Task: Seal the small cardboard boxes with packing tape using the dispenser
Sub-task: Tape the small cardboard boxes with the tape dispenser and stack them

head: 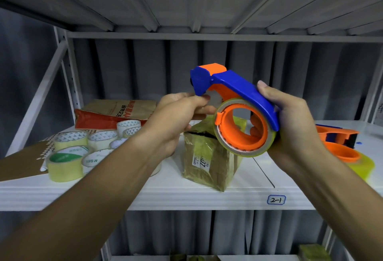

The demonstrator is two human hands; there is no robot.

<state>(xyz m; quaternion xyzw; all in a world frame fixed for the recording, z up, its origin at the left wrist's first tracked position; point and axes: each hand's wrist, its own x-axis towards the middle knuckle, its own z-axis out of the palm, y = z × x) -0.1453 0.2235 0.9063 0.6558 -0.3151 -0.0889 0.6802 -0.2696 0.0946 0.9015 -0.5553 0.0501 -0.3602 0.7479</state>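
Note:
A blue and orange tape dispenser (234, 93) with a clear tape roll (244, 134) is held in the air above the white shelf (186, 194). My right hand (290, 124) grips its blue handle from the right. My left hand (182, 115) pinches at the dispenser's front end, just under the blue cutter head, where the tape end sits. Below them a small cardboard box (209, 157), wrapped in tape, stands on the shelf with one corner toward me.
Several tape rolls (68, 157) lie at the shelf's left, on a brown cardboard sheet (18, 163). A brown and red paper bag (116, 111) lies behind them. A second orange dispenser (342, 142) with a yellowish roll lies at the right. More boxes show on the lower shelf (313, 252).

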